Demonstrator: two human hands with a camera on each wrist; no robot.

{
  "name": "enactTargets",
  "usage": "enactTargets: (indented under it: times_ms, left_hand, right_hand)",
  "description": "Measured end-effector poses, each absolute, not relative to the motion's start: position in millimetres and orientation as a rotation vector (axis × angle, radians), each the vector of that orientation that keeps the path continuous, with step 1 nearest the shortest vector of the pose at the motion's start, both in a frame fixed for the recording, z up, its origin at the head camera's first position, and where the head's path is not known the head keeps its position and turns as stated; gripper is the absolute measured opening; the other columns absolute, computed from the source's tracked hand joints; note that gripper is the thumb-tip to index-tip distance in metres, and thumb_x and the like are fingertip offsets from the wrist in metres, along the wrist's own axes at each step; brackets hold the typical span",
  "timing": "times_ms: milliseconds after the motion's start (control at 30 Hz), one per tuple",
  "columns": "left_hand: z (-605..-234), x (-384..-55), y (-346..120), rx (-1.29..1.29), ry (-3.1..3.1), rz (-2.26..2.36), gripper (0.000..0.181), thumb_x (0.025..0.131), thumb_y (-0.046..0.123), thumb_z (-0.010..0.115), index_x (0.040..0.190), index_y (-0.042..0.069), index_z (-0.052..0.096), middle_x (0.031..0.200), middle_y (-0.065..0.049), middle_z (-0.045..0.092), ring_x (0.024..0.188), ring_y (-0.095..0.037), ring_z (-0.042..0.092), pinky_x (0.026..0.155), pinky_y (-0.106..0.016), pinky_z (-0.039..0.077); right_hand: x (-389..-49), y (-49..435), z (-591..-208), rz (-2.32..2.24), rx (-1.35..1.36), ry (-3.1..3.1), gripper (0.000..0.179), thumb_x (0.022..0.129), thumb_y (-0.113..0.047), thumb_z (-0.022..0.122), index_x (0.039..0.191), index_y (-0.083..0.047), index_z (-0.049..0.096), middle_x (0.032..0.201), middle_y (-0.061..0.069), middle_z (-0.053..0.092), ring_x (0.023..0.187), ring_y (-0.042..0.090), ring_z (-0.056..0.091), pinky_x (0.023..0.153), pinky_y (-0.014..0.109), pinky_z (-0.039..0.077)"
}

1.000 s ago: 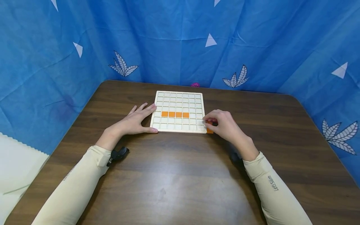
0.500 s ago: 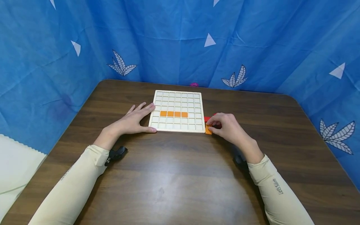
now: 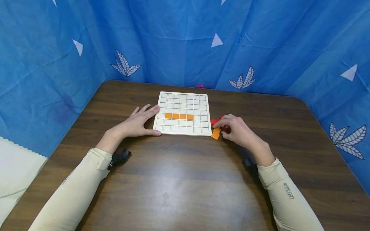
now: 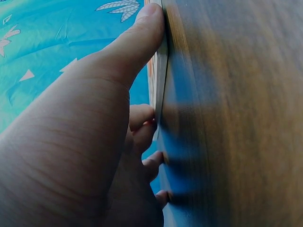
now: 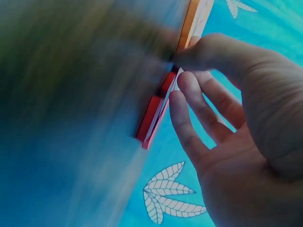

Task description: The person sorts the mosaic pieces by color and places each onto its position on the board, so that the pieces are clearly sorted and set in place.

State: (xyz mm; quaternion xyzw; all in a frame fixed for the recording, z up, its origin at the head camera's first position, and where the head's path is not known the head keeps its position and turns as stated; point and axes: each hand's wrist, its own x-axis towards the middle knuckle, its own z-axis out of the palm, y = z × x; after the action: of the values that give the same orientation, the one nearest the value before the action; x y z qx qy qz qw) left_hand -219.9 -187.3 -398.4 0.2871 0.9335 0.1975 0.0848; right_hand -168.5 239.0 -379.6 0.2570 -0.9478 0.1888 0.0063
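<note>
My left hand [image 3: 136, 123] lies spread at the left side of a pale square grid board [image 3: 182, 130]. Its thumb rests on the board's near left corner and a fingertip touches the left edge. A row of several orange tiles [image 3: 175, 116] fills part of one grid row. At the board's near right corner, my right hand [image 3: 238, 128] holds an orange tile [image 3: 217, 130] between thumb and index finger, overlapping another orange tile [image 3: 215, 136]. Red tiles [image 3: 214, 122] lie just beyond and under the fingers; the right wrist view shows red pieces [image 5: 150, 116] beside the loosely bent other fingers.
The board lies on a dark wood table [image 3: 173, 179], toward its far side. A blue patterned curtain [image 3: 185, 41] hangs behind and along the sides. White cloth [image 3: 17, 173] shows at the left edge.
My right hand has shifted slightly right and away from the board. The orange tiles beside the board have turned and spread apart, and more red tiles have come into sight. My left hand stays put.
</note>
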Motion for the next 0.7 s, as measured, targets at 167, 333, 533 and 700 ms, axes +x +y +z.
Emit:
enactTargets:
  times_ms: [167, 333, 533, 700]
  left_hand:
    - [-397.7, -220.6, -186.9, 0.861, 2.782, 0.593, 0.112, 0.088, 0.065, 0.077, 0.17, 0.014, 0.021, 0.178, -0.005, 0.016, 0.165, -0.038, 0.005, 0.128, -0.067, -0.001]
    - [-397.9, -220.8, -187.0, 0.853, 2.787, 0.59, 0.112, 0.087, 0.065, 0.077, 0.17, 0.015, 0.021, 0.178, -0.004, 0.016, 0.165, -0.038, 0.005, 0.128, -0.067, -0.001]
    - [-398.2, -220.6, -186.9, 0.832, 2.8, 0.594, 0.112, 0.087, 0.066, 0.077, 0.17, 0.016, 0.021, 0.178, -0.003, 0.016, 0.165, -0.038, 0.005, 0.128, -0.067, 0.0]
    - [-398.8, -220.1, -186.6, 0.838, 2.796, 0.6, 0.112, 0.086, 0.066, 0.078, 0.17, 0.016, 0.022, 0.178, -0.004, 0.017, 0.165, -0.038, 0.005, 0.128, -0.067, 0.0]
  right_hand:
    - [-169.2, 244.5, -377.1, 0.575, 0.813, -2.949, 0.033, 0.085, -0.002, 0.086, 0.116, -0.013, 0.081, 0.117, 0.009, 0.073, 0.105, 0.028, 0.057, 0.085, 0.043, 0.058]
    - [-169.1, 244.8, -375.2, 0.624, 0.875, -2.952, 0.036, 0.085, -0.005, 0.087, 0.12, -0.015, 0.081, 0.117, 0.006, 0.075, 0.103, 0.027, 0.057, 0.085, 0.042, 0.057]
    - [-169.4, 243.9, -375.5, 0.601, 0.907, -2.896, 0.031, 0.083, -0.005, 0.089, 0.112, -0.013, 0.082, 0.11, 0.004, 0.078, 0.099, 0.025, 0.059, 0.085, 0.042, 0.057]
    - [-168.5, 243.1, -375.8, 0.634, 0.833, -2.861, 0.028, 0.082, -0.008, 0.091, 0.108, -0.011, 0.082, 0.101, 0.004, 0.076, 0.094, 0.024, 0.058, 0.077, 0.039, 0.057]
